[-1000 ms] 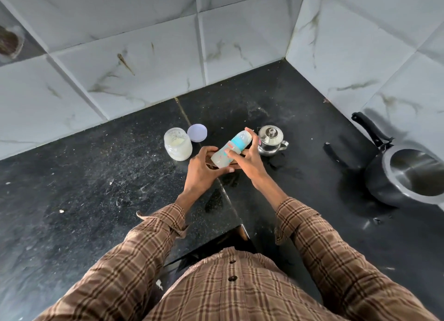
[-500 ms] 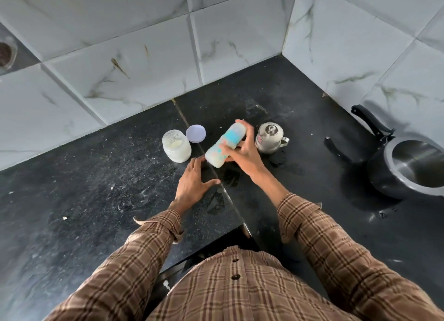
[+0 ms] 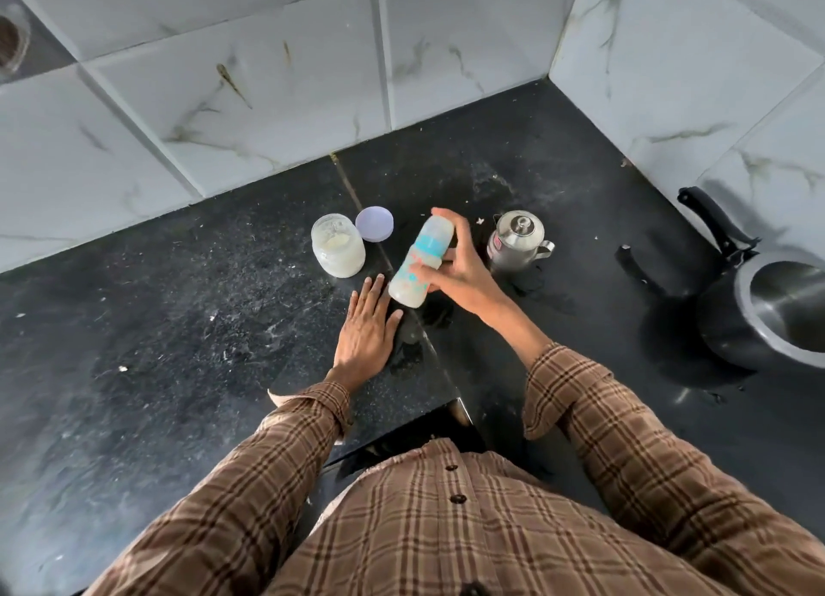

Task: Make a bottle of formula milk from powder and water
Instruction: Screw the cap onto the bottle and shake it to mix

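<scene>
My right hand (image 3: 460, 270) grips a baby bottle (image 3: 419, 263) with a blue band, tilted above the black counter, its milky base toward me and its cap end pointing away. My left hand (image 3: 366, 327) lies flat, fingers straight, on the counter (image 3: 178, 327) just left of the bottle's base. An open glass jar (image 3: 338, 245) of whitish powder stands behind the left hand, with its pale purple lid (image 3: 374, 223) lying beside it. A small steel kettle (image 3: 518, 240) with a lid stands right of the bottle.
A dark pressure cooker (image 3: 777, 309) with a long black handle sits at the right edge. White marble-look tiled walls (image 3: 268, 82) meet in a corner behind the counter. The counter's front edge (image 3: 402, 421) has a notch near my body.
My left hand has let go of the bottle and come down flat on the counter. My right hand has lifted the bottle, which now points further away from me.
</scene>
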